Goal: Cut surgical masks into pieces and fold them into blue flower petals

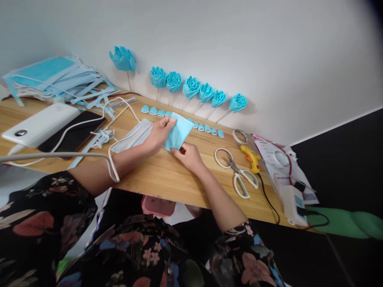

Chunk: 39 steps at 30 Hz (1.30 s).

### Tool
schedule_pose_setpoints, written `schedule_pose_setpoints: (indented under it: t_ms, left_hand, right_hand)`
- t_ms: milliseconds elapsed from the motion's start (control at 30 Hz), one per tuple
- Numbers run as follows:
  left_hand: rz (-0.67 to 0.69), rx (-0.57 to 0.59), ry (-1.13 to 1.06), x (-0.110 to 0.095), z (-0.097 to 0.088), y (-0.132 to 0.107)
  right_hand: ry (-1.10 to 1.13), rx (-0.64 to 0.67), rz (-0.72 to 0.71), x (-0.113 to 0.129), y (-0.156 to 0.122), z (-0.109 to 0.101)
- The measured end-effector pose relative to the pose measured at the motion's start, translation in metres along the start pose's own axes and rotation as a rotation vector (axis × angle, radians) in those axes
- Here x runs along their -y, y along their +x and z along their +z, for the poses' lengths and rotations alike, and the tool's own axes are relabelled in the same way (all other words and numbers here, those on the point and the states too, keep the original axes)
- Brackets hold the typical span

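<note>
Nothing can be read here: a lit figure is shown on the small round display [20, 132] of the white power bank [49, 119], and print is carried by the papers [266, 151], all too blurred.

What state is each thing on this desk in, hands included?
Blue sheet: held up by both hands.
Left hand: closed on the sheet's upper part.
Right hand: pinching its lower edge.
Scissors: lying down, slightly open.
Glue gun: lying down, heat unknown.
Phone: lying flat, unlit.
Power bank: lying flat.
Blue flowers: on sticks, some tilted.
Small blue pieces: laid in a row.
</note>
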<state>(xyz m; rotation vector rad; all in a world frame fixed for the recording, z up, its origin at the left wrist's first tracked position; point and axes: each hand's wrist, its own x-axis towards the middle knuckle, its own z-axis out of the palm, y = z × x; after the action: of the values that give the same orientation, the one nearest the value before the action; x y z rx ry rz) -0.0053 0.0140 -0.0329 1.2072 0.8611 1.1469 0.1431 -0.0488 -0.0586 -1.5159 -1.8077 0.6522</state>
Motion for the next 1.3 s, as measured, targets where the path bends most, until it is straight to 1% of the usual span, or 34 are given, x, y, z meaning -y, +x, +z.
schedule_pose_setpoints:
  t_ms: [100, 167, 233, 300, 367, 433, 500, 533, 633, 700, 767, 833, 933, 1000, 1067, 1167, 1233, 1300]
  left_hand:
    - [0.081, -0.079, 0.027, 0.003, 0.001, 0.002]
    - [0.106, -0.081, 0.046, 0.004, 0.002, 0.003]
    - [0.146, -0.088, 0.084, 0.004, 0.002, 0.003]
    - [0.189, -0.093, 0.133, 0.004, 0.002, 0.001]
    - [0.225, -0.083, 0.171, 0.003, 0.003, -0.001]
    - [0.248, -0.067, 0.188, 0.003, 0.003, -0.003]
    - [0.257, -0.066, 0.197, 0.003, 0.003, -0.003]
    - [0.262, -0.075, 0.207, 0.002, 0.004, -0.002]
    - [0.268, -0.098, 0.240, 0.002, 0.004, 0.000]
    - [0.260, -0.095, 0.245, 0.002, 0.005, 0.001]
    - [0.240, -0.066, 0.231, 0.002, 0.005, 0.000]
    - [0.228, -0.002, 0.217, 0.001, 0.006, -0.002]
    - [0.220, 0.112, 0.210, 0.000, 0.007, -0.007]
    - [0.197, 0.168, 0.202, 0.000, 0.007, -0.009]
    - [0.143, 0.224, 0.187, 0.003, 0.008, -0.009]
    - [0.045, 0.300, 0.197, 0.011, 0.007, -0.006]
    - [0.012, 0.290, 0.220, 0.016, 0.006, -0.003]
    - [0.001, 0.223, 0.217, 0.017, 0.003, 0.001]
  right_hand:
    - [0.142, 0.097, 0.025, 0.002, -0.001, -0.007]
    - [0.273, 0.163, 0.057, 0.002, 0.000, -0.018]
    - [0.428, 0.152, 0.115, 0.002, 0.003, -0.029]
    - [0.562, 0.096, 0.186, 0.004, 0.007, -0.035]
    - [0.636, 0.081, 0.248, 0.010, 0.011, -0.036]
    - [0.663, 0.103, 0.299, 0.015, 0.016, -0.034]
    - [0.644, 0.097, 0.325, 0.017, 0.020, -0.033]
    - [0.633, 0.068, 0.327, 0.017, 0.023, -0.034]
    - [0.647, -0.097, 0.315, 0.009, 0.029, -0.040]
    - [0.661, -0.173, 0.295, 0.005, 0.033, -0.046]
    - [0.635, -0.166, 0.227, 0.005, 0.036, -0.051]
    - [0.564, -0.137, 0.104, 0.010, 0.037, -0.055]
    - [0.376, -0.104, -0.069, 0.018, 0.036, -0.059]
    - [0.260, -0.093, -0.112, 0.019, 0.034, -0.059]
    - [0.212, -0.119, -0.086, 0.013, 0.031, -0.057]
    - [0.233, -0.238, -0.029, -0.002, 0.029, -0.057]
    - [0.253, -0.347, -0.003, -0.010, 0.029, -0.059]
    - [0.263, -0.445, 0.026, -0.014, 0.031, -0.061]
